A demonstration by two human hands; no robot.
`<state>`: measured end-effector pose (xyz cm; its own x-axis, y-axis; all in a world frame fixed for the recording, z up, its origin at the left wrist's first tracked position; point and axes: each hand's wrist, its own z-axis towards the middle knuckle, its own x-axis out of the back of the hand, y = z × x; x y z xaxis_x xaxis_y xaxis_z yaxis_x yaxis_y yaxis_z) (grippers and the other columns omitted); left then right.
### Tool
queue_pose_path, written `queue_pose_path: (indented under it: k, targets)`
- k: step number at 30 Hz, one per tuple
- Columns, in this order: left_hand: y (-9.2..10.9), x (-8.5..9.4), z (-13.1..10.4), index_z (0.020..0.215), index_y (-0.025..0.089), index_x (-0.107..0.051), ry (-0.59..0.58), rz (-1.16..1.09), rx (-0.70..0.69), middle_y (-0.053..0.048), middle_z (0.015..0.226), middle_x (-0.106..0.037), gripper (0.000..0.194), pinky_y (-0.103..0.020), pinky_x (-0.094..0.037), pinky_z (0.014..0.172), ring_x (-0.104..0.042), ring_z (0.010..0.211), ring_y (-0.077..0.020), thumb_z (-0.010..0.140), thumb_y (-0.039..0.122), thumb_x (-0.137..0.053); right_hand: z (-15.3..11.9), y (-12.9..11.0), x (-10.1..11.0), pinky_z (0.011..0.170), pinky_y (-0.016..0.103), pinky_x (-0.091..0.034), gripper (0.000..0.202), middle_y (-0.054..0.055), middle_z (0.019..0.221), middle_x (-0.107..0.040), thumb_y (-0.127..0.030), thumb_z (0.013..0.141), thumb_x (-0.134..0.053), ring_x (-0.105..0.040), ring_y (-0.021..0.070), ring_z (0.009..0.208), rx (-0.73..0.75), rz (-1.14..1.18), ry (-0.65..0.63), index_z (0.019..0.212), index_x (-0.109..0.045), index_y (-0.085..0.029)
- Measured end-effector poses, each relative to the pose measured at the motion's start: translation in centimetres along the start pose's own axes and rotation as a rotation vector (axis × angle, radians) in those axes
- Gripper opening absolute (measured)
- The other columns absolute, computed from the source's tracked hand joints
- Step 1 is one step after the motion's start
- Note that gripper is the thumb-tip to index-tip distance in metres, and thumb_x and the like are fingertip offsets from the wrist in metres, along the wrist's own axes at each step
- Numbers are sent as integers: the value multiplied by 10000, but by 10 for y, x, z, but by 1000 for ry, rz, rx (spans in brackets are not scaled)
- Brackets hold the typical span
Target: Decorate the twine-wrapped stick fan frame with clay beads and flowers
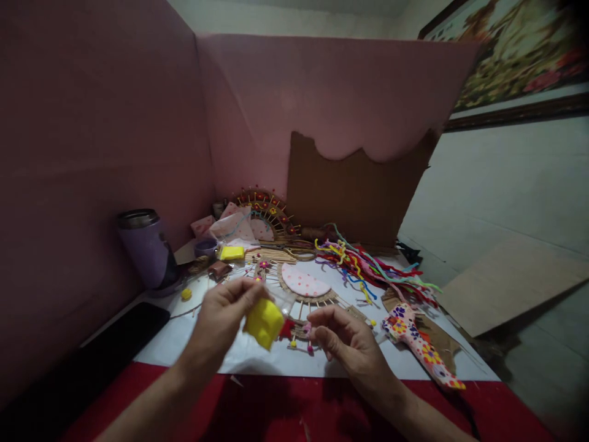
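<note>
My left hand (pixel 230 307) pinches a yellow clay packet (pixel 264 323), a soft-looking block in clear plastic, and holds it above the table. To its right, my right hand (pixel 352 344) has its thumb and forefinger drawn together beside a small pink piece (pixel 307 329); whether they grip it I cannot tell. Behind the hands lies a cardboard half-circle with a pink dotted fabric centre (pixel 306 280) and sticks fanning out from its edge. Small yellow and magenta balls tip some sticks just below the right fingertips. A narrow decorated strip (pixel 262 270) lies behind my left hand.
At left stand a purple tumbler (pixel 146 248) and a black phone-like slab (pixel 133 331). Another yellow packet (pixel 232 252), scissors (pixel 299 249) and a decorated fan (pixel 271 212) are behind. Coloured pipe cleaners (pixel 368 264) and a flower-patterned glue gun (pixel 421 344) lie at right.
</note>
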<state>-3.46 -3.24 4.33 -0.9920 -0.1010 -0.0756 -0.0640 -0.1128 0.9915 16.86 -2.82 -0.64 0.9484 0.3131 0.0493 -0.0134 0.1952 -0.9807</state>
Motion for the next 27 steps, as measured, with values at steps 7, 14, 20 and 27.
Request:
queue_pose_path:
  k: [7,14,20,27]
  targets:
    - [6,72,92,690,152,-639,330,820,-226,-37,627,-659,261,-235,-399,500,-584,564,-164,692,407,-584,3,0,-1,623,244,-422,289,9,671,-573,-440,826,-585,-521,126,649,36,-49,23,742,-605,-164]
    - [-3,103,92,643,169,-648,203,1296,-167,-127,866,-687,121,-286,-413,632,-634,793,-263,678,175,-532,4,2,-1,597,247,-426,315,17,649,-582,-444,840,-557,-526,135,618,48,-107,37,699,-592,-164]
    - [-2,114,67,589,158,-620,28,1625,45,-126,694,-665,116,-309,-424,595,-651,713,-293,625,100,-526,-1,3,-3,656,249,-411,291,9,665,-579,-390,874,-522,-536,141,664,113,-248,8,692,-594,-174]
    - [-13,111,62,836,126,-673,-77,1803,33,-181,956,-660,239,-340,-453,673,-642,874,-304,753,138,-449,-4,4,-1,653,249,-405,273,2,671,-581,-373,886,-507,-538,139,660,155,-311,-5,707,-588,-182]
